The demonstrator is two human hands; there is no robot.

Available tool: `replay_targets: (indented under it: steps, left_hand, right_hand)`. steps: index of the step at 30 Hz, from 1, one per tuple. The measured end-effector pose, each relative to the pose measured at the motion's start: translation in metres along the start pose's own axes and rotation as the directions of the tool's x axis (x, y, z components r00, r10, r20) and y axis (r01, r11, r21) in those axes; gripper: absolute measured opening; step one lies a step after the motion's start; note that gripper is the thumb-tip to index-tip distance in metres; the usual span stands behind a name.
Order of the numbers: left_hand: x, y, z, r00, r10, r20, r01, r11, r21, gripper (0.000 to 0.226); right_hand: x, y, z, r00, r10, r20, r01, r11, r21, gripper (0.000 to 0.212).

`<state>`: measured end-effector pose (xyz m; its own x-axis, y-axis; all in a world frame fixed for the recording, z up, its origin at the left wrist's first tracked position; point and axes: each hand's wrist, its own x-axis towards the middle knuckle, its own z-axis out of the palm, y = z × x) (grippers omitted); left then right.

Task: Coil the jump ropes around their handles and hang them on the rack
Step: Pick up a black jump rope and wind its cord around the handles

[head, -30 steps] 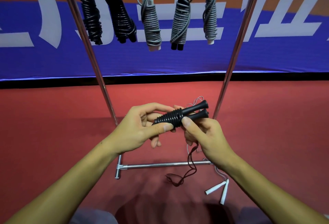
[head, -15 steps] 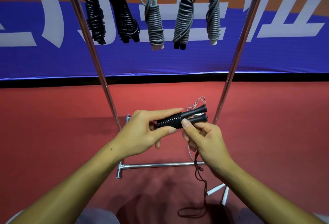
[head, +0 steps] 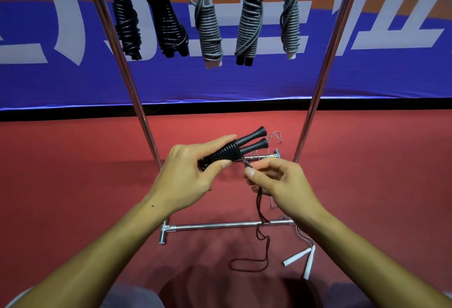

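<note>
My left hand grips a pair of black jump rope handles, partly wrapped in black rope coils. The handle ends point up and to the right. Just below them, my right hand pinches the loose dark rope, which runs down from the coil to a loop on the floor. A metal rack stands in front of me, and several coiled ropes hang from its top bar: two black at the left and grey ones toward the right.
Another rope with white handles lies on the red floor by the rack's right foot. A thin grey cord lies behind the handles. A blue banner wall runs behind the rack. My knees are at the bottom edge.
My right hand has come off the handles and dropped slightly, pinching the rope. The handles are tilted up more, with more coils on them. The loose rope on the floor has shifted.
</note>
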<state>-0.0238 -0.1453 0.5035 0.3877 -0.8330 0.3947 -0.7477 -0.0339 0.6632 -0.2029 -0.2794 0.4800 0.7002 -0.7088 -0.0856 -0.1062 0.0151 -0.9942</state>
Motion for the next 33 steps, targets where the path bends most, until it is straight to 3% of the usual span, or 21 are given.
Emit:
replay_targets:
  steps: [2, 5, 7, 10, 13, 16, 19, 22, 29, 33]
  left_hand:
    - [0.001, -0.003, 0.001, 1.0, 0.016, 0.005, -0.016, 0.999, 0.05, 0.052]
    - [0.003, -0.012, 0.004, 0.998, 0.059, 0.03, -0.064, 0.975, 0.211, 0.053]
    - [0.003, -0.016, 0.007, 0.997, 0.048, 0.056, -0.061, 0.963, 0.264, 0.055]
    - [0.003, -0.021, 0.009, 0.996, 0.024, 0.088, -0.049, 0.954, 0.296, 0.056]
    - [0.005, -0.025, 0.008, 0.994, -0.009, 0.106, -0.022, 0.958, 0.288, 0.057]
    - [0.005, -0.024, 0.008, 0.988, -0.028, 0.15, -0.016, 0.959, 0.284, 0.058]
    - [0.005, -0.026, 0.007, 0.981, -0.055, 0.188, 0.0, 0.961, 0.278, 0.057]
    - [0.005, -0.025, 0.004, 0.972, -0.072, 0.224, 0.012, 0.966, 0.256, 0.057]
    - [0.003, -0.02, 0.004, 0.946, -0.057, 0.32, -0.026, 0.968, 0.25, 0.059]
    - [0.004, -0.014, 0.002, 0.907, -0.026, 0.421, -0.089, 0.964, 0.251, 0.054]
  right_hand:
    - [0.0, 0.001, 0.0, 0.998, 0.066, 0.025, -0.067, 0.997, 0.031, 0.012]
    - [-0.001, -0.006, -0.004, 0.927, 0.323, 0.192, -0.365, 0.895, 0.257, 0.02]
    - [-0.002, -0.011, -0.01, 0.911, 0.359, 0.204, -0.399, 0.892, 0.211, 0.022]
    - [-0.003, -0.014, -0.014, 0.981, 0.187, 0.061, -0.171, 0.964, -0.202, 0.015]
    - [-0.009, -0.012, -0.01, 1.0, -0.015, 0.003, 0.014, 0.815, -0.579, 0.014]
    - [-0.014, -0.01, -0.009, 0.985, -0.175, -0.016, 0.103, 0.647, -0.756, 0.011]
    - [-0.016, -0.008, -0.007, 0.933, -0.352, 0.073, 0.263, 0.533, -0.804, 0.011]
    - [-0.015, -0.004, -0.006, 0.831, -0.529, 0.172, 0.415, 0.383, -0.825, 0.011]
    - [-0.004, -0.003, -0.015, 0.785, -0.545, 0.294, 0.502, 0.281, -0.818, 0.018]
    - [-0.001, -0.001, -0.018, 0.796, -0.512, 0.324, 0.524, 0.313, -0.792, 0.021]
